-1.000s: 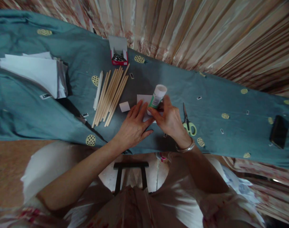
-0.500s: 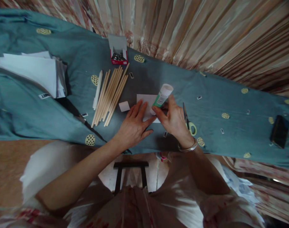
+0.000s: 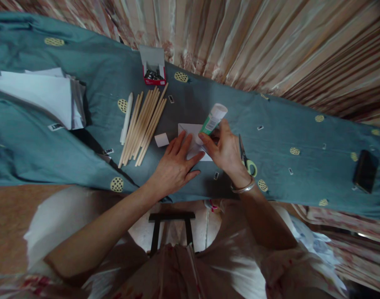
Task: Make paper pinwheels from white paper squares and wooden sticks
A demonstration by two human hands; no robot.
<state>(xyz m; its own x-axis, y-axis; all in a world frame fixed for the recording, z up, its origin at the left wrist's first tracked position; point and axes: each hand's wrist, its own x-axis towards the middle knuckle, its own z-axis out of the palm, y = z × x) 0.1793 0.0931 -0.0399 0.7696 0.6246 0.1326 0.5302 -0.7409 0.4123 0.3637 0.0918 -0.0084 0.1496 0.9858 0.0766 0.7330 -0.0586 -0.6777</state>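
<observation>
- While the left hand lies flat, fingers outstretched and closed around nothing, it presses on one white sheet in the head view.
- The right hand grips one white tube with a green label, fingers and thumb wrapped about its lower half; the tube leans, its upper end to the right, its lower end over the sheet. Whether that end touches the paper, I cannot tell.
- One small white piece of paper lies just beside the left fingertips.
- Farther left are around ten pale wooden sticks, overlapping too much for an exact count, and next to them one white rod with a pointed end.
- One open box with a red front stands beyond the sticks, holding small metal pieces, too many and too small to count.
- One pair of scissors with green handles sits just right of the right hand; one dark phone is well apart at the far right.
- One stack of white papers is at the far left, its sheets uncounted.
- All this rests on a teal cloth printed with yellow pineapples and small labels, creased toward the left.
- Behind hangs a pleated curtain; below, the reddish-brown floor shows, and a dark frame between the person's knees.
</observation>
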